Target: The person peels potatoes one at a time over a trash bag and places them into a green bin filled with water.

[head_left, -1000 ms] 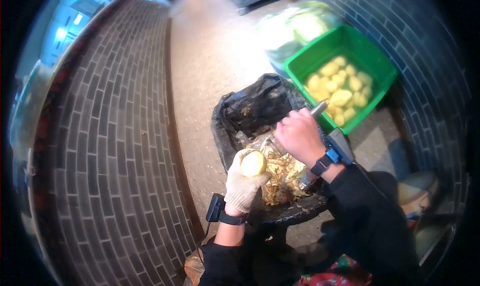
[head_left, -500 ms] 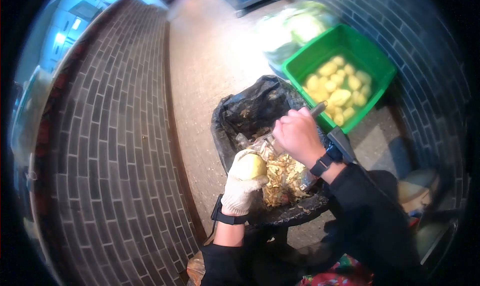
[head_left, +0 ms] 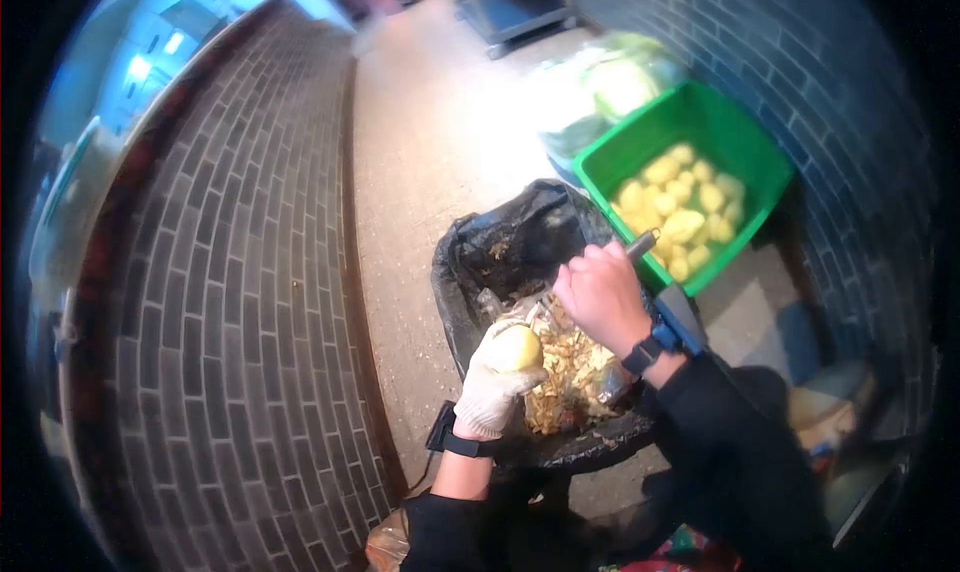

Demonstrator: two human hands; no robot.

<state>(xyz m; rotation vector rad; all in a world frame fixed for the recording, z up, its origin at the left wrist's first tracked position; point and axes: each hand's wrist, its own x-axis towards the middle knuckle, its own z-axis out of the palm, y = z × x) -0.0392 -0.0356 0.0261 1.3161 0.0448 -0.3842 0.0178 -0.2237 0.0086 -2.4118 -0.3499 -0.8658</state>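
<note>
A pale yellow peeled potato (head_left: 515, 349) rests in my left hand (head_left: 490, 387), which wears a white knitted glove with its fingers around the potato. My bare right hand (head_left: 603, 297) is closed on the dark handle of a peeler (head_left: 643, 244), to the right of the potato and apart from it. The peeler's working end is mostly hidden by the hand. Both hands are above a bin lined with a black bag (head_left: 520, 229), which holds a heap of peelings (head_left: 572, 377) and some clear plastic.
A green crate (head_left: 755, 142) holding several peeled potatoes stands beyond the bin on the right. Behind it lies a plastic bag with pale green contents (head_left: 620, 82). Brick walls (head_left: 230, 242) flank both sides, and a dark cart (head_left: 515, 12) stands farther back.
The whole view has shifted, so the bin and crate appear lower. My left hand has turned slightly with the potato still in it. My right hand keeps its grip and has moved little relative to the bin.
</note>
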